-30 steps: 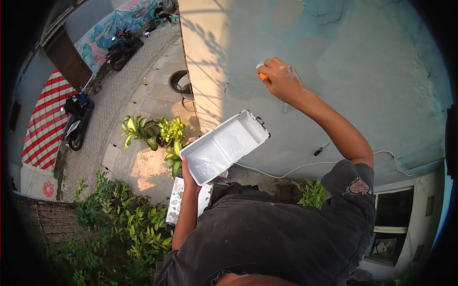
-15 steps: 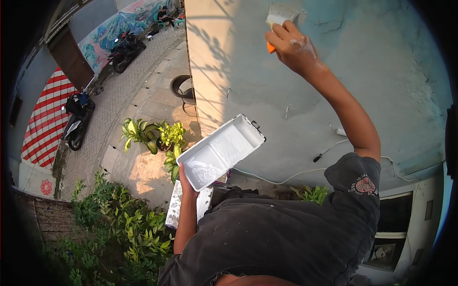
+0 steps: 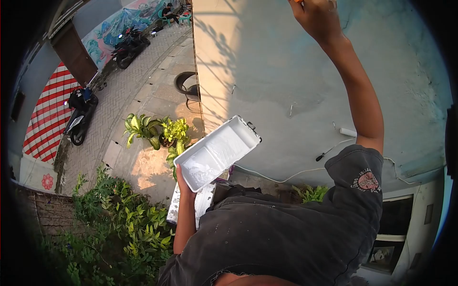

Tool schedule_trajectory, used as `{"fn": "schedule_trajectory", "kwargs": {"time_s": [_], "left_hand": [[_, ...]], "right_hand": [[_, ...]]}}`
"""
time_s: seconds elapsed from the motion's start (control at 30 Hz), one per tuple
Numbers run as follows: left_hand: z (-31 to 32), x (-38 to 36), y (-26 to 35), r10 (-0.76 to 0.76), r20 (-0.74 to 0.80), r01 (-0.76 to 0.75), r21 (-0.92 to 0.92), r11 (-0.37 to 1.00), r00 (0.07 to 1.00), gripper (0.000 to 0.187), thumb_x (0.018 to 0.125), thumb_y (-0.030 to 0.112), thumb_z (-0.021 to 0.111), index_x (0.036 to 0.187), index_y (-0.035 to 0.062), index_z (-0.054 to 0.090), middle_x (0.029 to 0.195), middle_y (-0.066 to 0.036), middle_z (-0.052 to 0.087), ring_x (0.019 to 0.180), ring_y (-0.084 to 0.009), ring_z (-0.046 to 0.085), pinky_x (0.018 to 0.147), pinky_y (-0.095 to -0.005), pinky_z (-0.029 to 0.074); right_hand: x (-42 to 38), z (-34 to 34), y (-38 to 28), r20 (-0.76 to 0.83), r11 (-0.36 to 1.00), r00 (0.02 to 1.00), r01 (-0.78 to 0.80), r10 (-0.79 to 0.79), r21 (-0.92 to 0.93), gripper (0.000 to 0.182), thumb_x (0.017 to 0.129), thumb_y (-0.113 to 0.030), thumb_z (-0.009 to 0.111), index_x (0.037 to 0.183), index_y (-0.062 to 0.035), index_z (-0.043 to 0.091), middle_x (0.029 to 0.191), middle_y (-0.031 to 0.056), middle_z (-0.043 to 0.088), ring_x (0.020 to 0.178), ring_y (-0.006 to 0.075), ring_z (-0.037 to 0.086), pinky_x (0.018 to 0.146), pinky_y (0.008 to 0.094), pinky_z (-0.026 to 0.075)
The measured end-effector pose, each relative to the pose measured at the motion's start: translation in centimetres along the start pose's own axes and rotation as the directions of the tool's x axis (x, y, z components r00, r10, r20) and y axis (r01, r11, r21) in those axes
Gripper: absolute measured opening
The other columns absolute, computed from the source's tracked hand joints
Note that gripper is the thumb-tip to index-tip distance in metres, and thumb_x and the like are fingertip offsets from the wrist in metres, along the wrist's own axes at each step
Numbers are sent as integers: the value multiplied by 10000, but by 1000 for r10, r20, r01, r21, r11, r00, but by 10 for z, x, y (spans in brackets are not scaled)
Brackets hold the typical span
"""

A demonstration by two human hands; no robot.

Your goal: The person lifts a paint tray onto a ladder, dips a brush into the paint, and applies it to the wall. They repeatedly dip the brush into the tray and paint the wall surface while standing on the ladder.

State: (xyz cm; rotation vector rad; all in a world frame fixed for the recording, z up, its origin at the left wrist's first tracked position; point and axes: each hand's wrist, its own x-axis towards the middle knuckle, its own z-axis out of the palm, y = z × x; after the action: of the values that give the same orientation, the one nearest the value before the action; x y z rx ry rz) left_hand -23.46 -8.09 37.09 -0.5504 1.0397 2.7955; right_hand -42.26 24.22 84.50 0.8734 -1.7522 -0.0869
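Note:
My left hand (image 3: 184, 183) grips the lower left end of a white paint tray (image 3: 217, 152), its thumb over the rim. White paint coats the inside of the tray, which is tilted in front of my body. My right hand (image 3: 318, 15) is raised high against the grey-blue wall (image 3: 276, 62) at the top edge of the view. Its fingers are closed around the orange handle (image 3: 298, 1) of the paint brush, of which only a bit shows; the bristles are out of view.
A paint roller (image 3: 348, 132) lies against the wall at right, above a cable. Potted plants (image 3: 166, 138), a round chair (image 3: 187, 86) and a white ridged surface (image 3: 204, 198) are at left. Two motorbikes and a seated person (image 3: 168, 13) are farther off.
My right hand has moved up and to the right with the brush, whose bristles have left the view. The tray stays in my left hand, nearly in the same place.

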Motion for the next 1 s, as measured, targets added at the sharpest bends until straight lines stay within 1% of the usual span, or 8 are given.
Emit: {"fn": "schedule_trajectory", "kwargs": {"time_s": [0.1, 0.17, 0.23, 0.47, 0.67, 0.73, 0.9, 1.0], "left_hand": [[10, -9, 3, -5, -8, 5, -22, 1000, 1000, 694, 1003, 565, 384, 1454, 38, 412, 1319, -175, 581, 1171, -321, 615, 964, -447, 535], [2, -9, 3, 1, -3, -1, -21, 1000, 1000, 695, 1003, 564, 383, 1455, 37, 411, 1321, -175, 580, 1172, -322, 615, 966, -449, 534], [0, -11, 3, 10, -3, -10, -23, 1000, 1000, 696, 1004, 563, 383, 1457, 36, 410, 1322, -175, 579, 1173, -324, 614, 968, -452, 534], [-6, -24, 9, 20, -46, -19, 7, 1000, 999, 705, 997, 569, 391, 1461, 39, 406, 1351, -177, 565, 1189, -331, 605, 970, -455, 534], [-9, -29, 11, 29, -41, -28, 14, 1000, 999, 694, 1002, 563, 388, 1449, 33, 418, 1330, -183, 577, 1175, -330, 613, 964, -459, 535], [-9, -28, 10, 25, -37, -24, 14, 1000, 999, 697, 1001, 565, 387, 1450, 32, 416, 1332, -184, 576, 1177, -332, 612, 960, -460, 537], [-2, -32, 9, 15, -35, -15, 4, 1000, 999, 707, 1003, 565, 375, 1478, 42, 390, 1395, -177, 539, 1224, -327, 588, 979, -456, 532], [-4, -30, 6, 17, -37, -17, 5, 1000, 999, 709, 1003, 562, 377, 1483, 40, 383, 1402, -182, 532, 1232, -331, 584, 985, -463, 528]], "right_hand": [[-18, 20, 5, -147, 982, 978, 131, -151, -136, 140, 744, 57, 712, 843, -24, 657, 840, 108, 645, 750, 311, 587, 625, 385, 495], [-70, 59, -6, 189, 952, 973, 178, -133, -249, 167, 752, -10, 726, 871, -61, 623, 959, 62, 663, 823, 219, 622, 603, 306, 563], [-111, 75, -44, 190, 980, 971, 170, -148, -106, 161, 714, 35, 678, 788, -70, 581, 857, 56, 604, 789, 210, 603, 571, 300, 577], [-203, 101, -126, 470, 945, 875, -246, 121, 215, 116, 764, 16, 655, 853, -55, 634, 898, 51, 607, 869, 242, 594, 632, 357, 578], [-170, 124, -71, 595, 798, 751, -531, 288, 285, 54, 873, -73, 632, 886, -43, 674, 878, 86, 658, 894, 281, 602, 789, 413, 511], [-129, 108, -48, 478, 797, 803, -527, 355, 295, 89, 894, -108, 631, 873, -35, 678, 849, 96, 666, 877, 296, 607, 799, 415, 494], [-57, 69, -32, -61, 994, 997, -38, 45, 98, 127, 793, -5, 712, 910, -47, 687, 880, 53, 685, 788, 249, 612, 673, 358, 517], [-69, 79, -45, -1, 1000, 1000, -4, 4, -19, 169, 707, 54, 689, 821, -56, 630, 889, 43, 658, 803, 226, 606, 605, 319, 556]]}}
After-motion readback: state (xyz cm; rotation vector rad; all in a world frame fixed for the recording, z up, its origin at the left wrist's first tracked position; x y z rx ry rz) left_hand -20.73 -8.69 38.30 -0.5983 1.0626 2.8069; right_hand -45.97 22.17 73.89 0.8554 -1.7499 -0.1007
